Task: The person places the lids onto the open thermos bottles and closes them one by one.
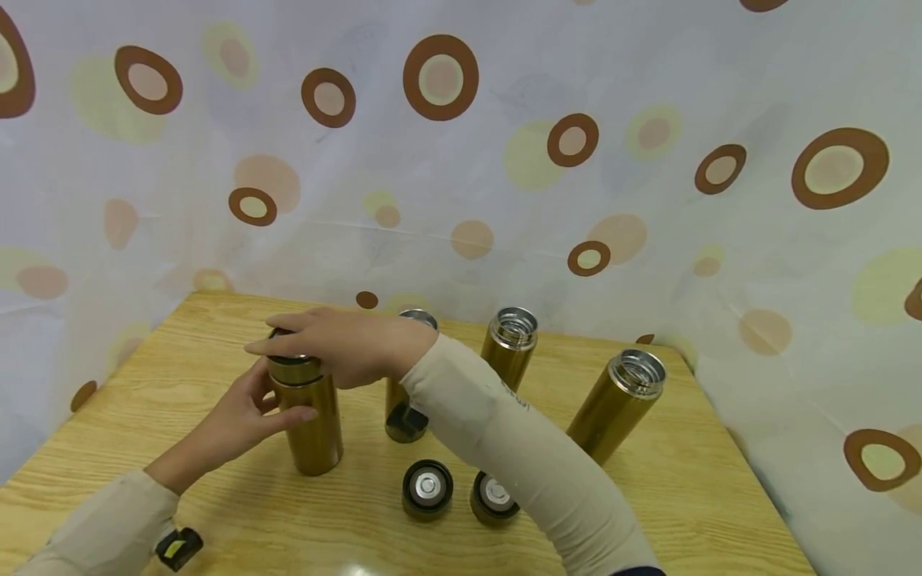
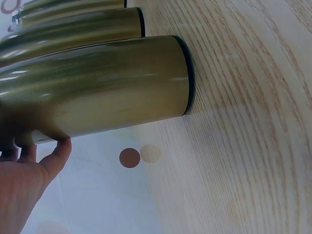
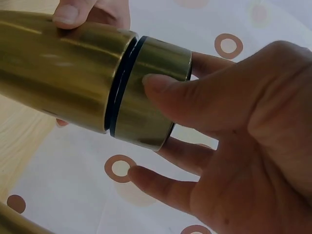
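Observation:
A gold thermos flask (image 1: 314, 436) stands upright at the left of the table, its lid (image 3: 156, 92) on top. My left hand (image 1: 238, 420) grips the flask's upper body, thumb on the near side and fingers round the far side. From above, my right hand (image 1: 353, 344) holds the gold lid. In the right wrist view its thumb presses the lid's side, other fingers reach behind, and one finger stands away from it. A thin dark band shows between lid and body. The left wrist view shows the flask's base (image 2: 183, 78) on the wood.
Behind stand three lidless gold flasks: one partly behind my right hand (image 1: 398, 400), one at mid-table (image 1: 504, 356), one farther right (image 1: 612, 408). Two loose lids, one left (image 1: 428, 486) and one right (image 1: 493, 498), lie near the front. A patterned curtain (image 1: 461, 176) hangs behind the table.

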`<state>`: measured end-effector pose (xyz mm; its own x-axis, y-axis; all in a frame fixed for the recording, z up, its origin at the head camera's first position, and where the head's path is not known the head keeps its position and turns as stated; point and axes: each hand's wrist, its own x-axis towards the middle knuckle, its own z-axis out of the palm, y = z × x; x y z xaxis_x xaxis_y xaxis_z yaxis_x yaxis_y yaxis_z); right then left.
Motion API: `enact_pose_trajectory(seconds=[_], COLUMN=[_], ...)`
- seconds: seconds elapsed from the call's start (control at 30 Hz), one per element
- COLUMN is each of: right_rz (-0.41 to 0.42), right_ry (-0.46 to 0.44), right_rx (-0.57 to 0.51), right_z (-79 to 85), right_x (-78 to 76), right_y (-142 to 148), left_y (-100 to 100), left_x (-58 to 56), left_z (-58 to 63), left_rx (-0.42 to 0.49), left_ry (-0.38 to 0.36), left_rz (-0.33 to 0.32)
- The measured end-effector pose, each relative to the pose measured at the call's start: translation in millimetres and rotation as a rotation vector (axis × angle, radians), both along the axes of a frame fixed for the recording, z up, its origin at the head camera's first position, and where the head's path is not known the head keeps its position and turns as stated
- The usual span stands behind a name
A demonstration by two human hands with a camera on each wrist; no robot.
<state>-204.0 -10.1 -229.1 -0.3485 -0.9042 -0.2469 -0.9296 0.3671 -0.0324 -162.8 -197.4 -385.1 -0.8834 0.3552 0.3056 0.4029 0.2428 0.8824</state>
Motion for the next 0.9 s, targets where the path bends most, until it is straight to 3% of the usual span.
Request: enact_pose_trajectory(seconds=[0.13,0.43,0.63,0.9], right_rz=[0.024,-0.007,-0.063,-0.076], right_ry=[-0.013,-0.038,0.026,0.077], right_rx=[-0.025,-0.087,-0.100,-0.132], right_z=[1.2,-2.4,-4.6,-7.1], right_x=[-1.6,-4.9,-3.9,-2.6], right_y=[-0.8,0.0,1.4,3.1], left_y=[0.2,0.6,1.1,1.3], left_x=[-0.1,-1.1,-2.0,-1.4], left_z=[-0.2,0.2,0.6,0.3], left_rx=[-0.002,-0.008,-0.021,-0.017], left_ry=[-0.007,0.003,0.008,0.009], left_rz=[0.013,0.009,0.012,0.018])
